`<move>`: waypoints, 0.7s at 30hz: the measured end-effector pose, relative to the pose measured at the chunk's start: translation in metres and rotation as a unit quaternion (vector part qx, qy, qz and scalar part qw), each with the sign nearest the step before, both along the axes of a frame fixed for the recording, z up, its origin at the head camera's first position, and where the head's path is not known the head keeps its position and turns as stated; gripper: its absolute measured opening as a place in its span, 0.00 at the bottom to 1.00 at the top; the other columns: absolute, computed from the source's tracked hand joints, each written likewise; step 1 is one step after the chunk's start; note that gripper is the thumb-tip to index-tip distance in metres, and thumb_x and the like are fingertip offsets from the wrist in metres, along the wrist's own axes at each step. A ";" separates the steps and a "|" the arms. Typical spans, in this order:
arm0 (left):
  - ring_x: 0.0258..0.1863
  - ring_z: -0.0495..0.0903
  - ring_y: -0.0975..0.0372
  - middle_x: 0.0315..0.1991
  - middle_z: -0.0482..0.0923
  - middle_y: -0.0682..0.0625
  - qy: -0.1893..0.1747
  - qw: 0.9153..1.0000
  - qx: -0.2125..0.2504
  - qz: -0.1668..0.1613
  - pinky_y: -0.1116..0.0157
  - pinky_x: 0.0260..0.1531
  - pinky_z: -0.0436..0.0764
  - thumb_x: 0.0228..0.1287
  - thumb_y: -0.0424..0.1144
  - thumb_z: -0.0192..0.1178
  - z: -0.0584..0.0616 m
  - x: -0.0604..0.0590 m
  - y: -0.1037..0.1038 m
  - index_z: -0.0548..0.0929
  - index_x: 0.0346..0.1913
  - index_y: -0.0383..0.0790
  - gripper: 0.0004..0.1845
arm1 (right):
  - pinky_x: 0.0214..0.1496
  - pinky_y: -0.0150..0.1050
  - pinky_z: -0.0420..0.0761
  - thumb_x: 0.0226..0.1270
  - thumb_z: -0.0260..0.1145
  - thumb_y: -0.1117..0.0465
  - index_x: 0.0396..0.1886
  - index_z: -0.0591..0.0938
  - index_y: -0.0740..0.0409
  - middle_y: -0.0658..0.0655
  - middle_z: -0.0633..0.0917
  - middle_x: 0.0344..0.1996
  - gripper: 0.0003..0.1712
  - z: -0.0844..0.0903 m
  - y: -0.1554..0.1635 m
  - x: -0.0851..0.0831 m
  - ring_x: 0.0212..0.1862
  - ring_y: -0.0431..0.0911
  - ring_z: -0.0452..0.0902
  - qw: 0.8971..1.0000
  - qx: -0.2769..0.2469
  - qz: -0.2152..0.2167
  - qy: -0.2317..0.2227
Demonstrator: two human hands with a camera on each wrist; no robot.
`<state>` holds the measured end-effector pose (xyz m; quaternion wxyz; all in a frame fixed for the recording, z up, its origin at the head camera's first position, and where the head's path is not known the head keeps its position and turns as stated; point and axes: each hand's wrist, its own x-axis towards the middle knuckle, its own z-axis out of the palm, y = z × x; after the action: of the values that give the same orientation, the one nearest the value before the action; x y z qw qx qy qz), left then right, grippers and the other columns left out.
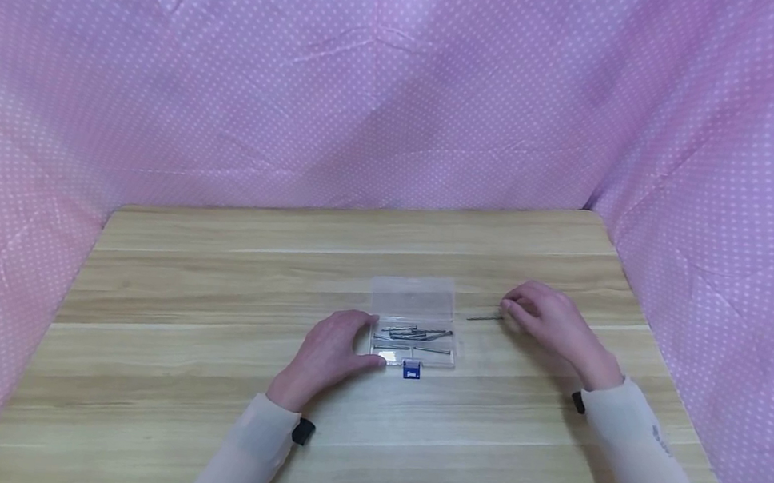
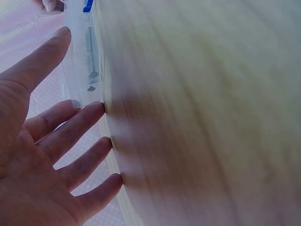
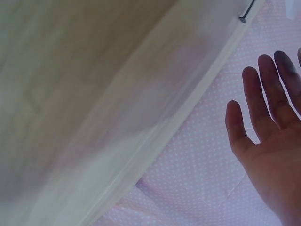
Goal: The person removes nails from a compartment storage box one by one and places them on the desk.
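Note:
A clear plastic box [image 1: 434, 364] stands with its lid [image 1: 412, 297] laid back, away from me. Several metal nails [image 1: 412, 335] lie inside it, some heaped in the rear part, others in the front compartments. My left hand [image 1: 330, 354] is at the box's left end, thumb by the front edge and fingers at the rear corner. Those fingers [image 2: 70, 129] look straight and spread in the left wrist view. To the right of the box a single nail [image 1: 482, 318] lies on the table. Beside it is my right hand [image 1: 547, 326], its fingers [image 3: 254, 94] straight and apart from the nail head.
A blue label [image 1: 411, 370] sits at the box's front edge. All this is on a wood-grain table [image 1: 196, 379] with rounded far corners. Pink dotted cloth [image 1: 269, 82] hangs behind it and along both sides.

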<state>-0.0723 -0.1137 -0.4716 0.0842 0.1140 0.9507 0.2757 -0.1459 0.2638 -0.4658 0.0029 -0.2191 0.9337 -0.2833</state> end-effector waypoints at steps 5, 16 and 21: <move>0.65 0.76 0.48 0.62 0.81 0.43 -0.004 1.000 0.002 0.000 0.48 0.66 0.73 0.53 0.55 0.79 0.000 0.001 0.001 0.81 0.65 0.41 0.38 | 0.57 0.60 0.81 0.74 0.68 0.59 0.45 0.87 0.58 0.59 0.89 0.45 0.07 0.003 -0.005 0.006 0.50 0.58 0.85 0.999 -0.020 -0.002 0.025; 0.67 0.75 0.47 0.63 0.80 0.42 -0.003 1.000 0.004 -0.002 0.47 0.67 0.73 0.54 0.54 0.79 0.003 0.001 0.001 0.81 0.65 0.40 0.38 | 0.54 0.59 0.83 0.69 0.72 0.63 0.44 0.87 0.58 0.58 0.89 0.42 0.07 0.004 -0.022 0.018 0.46 0.57 0.85 0.995 -0.053 0.009 0.081; 0.66 0.75 0.48 0.63 0.80 0.42 -0.009 1.000 0.006 0.001 0.47 0.66 0.73 0.53 0.54 0.79 0.002 0.001 0.001 0.81 0.65 0.40 0.38 | 0.53 0.56 0.83 0.67 0.73 0.65 0.44 0.87 0.59 0.56 0.89 0.42 0.08 0.006 -0.031 0.023 0.46 0.55 0.85 0.992 -0.071 0.022 0.104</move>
<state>-0.0716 -0.1127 -0.4696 0.0918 0.1107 0.9484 0.2827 -0.1233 0.2328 -0.4602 -0.1037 -0.2677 0.9014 -0.3240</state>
